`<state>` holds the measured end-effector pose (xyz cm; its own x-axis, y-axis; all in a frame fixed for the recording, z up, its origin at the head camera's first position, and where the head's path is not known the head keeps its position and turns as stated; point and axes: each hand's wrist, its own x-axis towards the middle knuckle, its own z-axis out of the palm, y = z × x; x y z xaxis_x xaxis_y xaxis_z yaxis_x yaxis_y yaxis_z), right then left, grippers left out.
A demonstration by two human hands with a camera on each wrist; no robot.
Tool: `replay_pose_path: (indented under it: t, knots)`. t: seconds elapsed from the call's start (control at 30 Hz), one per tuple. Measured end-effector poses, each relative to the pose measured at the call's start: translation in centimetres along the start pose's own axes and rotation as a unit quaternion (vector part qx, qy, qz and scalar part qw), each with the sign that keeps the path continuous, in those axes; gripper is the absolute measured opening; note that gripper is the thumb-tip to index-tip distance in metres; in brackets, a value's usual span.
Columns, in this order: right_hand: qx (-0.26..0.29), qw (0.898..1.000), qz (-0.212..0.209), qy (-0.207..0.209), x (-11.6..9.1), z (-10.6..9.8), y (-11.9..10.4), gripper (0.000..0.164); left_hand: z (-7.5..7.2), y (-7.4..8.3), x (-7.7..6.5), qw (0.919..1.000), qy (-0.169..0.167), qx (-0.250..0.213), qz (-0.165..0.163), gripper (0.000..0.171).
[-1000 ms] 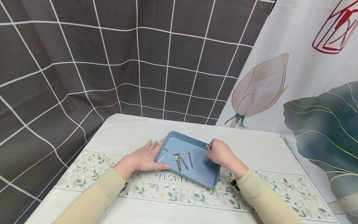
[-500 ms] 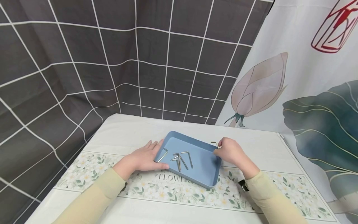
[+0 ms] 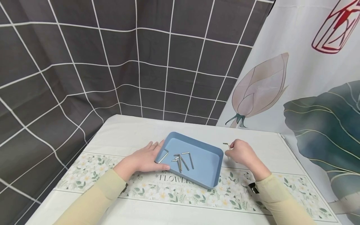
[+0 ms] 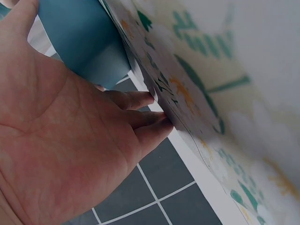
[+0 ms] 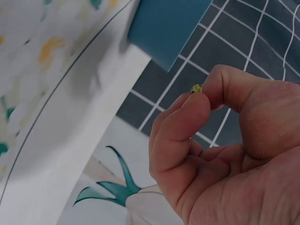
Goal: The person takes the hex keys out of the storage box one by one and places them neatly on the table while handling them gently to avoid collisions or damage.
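Head view shows the right hand (image 3: 240,152) pinching an L-shaped key (image 3: 226,143) just right of the blue tray (image 3: 203,170), whose left end the straight-fingered left hand (image 3: 144,158) touches. So slim a shaft could slip from that fingertip pinch; a nudged tray might shift the keys (image 3: 191,161) inside.

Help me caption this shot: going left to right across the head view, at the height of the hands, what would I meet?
Dark grid curtain → left hand → blue tray → bent metal rod → right hand → green leaf print.
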<state>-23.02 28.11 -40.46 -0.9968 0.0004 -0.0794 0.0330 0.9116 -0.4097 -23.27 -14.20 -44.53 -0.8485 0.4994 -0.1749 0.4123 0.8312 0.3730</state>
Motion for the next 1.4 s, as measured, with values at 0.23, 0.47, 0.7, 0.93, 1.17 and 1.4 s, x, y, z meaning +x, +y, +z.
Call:
replay_pose_path:
  t: [0.23,0.47,0.7,0.93,1.17,1.4]
  knots:
    - [0.007,1.0,0.007,-0.003,-0.1,-0.2,1.3,0.037,0.1,0.0,-0.1,1.0,0.001,0.0,0.0,0.127]
    - [-0.007,1.0,0.006,-0.002,0.0,-0.6,2.6,0.042,0.0,0.1,-0.1,1.0,0.001,-0.002,0.002,0.127]
    - [-0.016,1.0,0.015,-0.012,0.4,-1.0,3.8,0.043,-0.1,0.2,-0.2,1.0,-0.001,-0.002,0.002,0.127]
    - [-0.037,0.999,0.013,-0.008,1.1,-1.0,5.0,0.043,-0.2,0.4,-0.3,1.0,0.0,-0.003,0.002,0.126]
    - [-0.039,0.999,0.017,-0.021,1.8,-1.0,5.7,0.042,-0.2,0.4,-0.3,1.0,-0.003,-0.003,0.001,0.126]
    - [-0.041,0.998,0.031,-0.025,2.1,-0.7,5.9,0.038,-0.1,0.2,-0.1,1.0,-0.003,0.0,0.003,0.126]
